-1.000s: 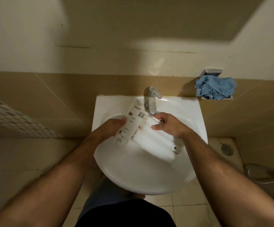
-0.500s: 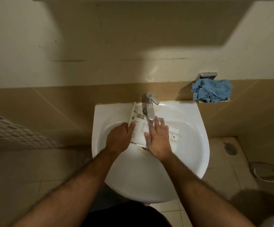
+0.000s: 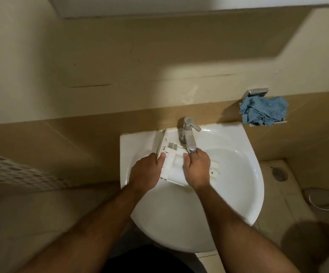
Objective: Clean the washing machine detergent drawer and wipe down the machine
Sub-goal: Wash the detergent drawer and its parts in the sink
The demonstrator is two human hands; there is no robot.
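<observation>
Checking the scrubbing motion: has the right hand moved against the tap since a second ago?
Yes. The right hand has shifted from right of the tap to directly under its spout, over the drawer.

Both forearms are bare to past the elbows, with dark hair along them and no sleeves showing. The left hand [image 3: 146, 171] and right hand [image 3: 197, 169] wear nothing. Dark clothing [image 3: 149, 261] covers the body below.

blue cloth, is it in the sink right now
No, the blue cloth sits on a small wall shelf up and right of the sink.
</observation>
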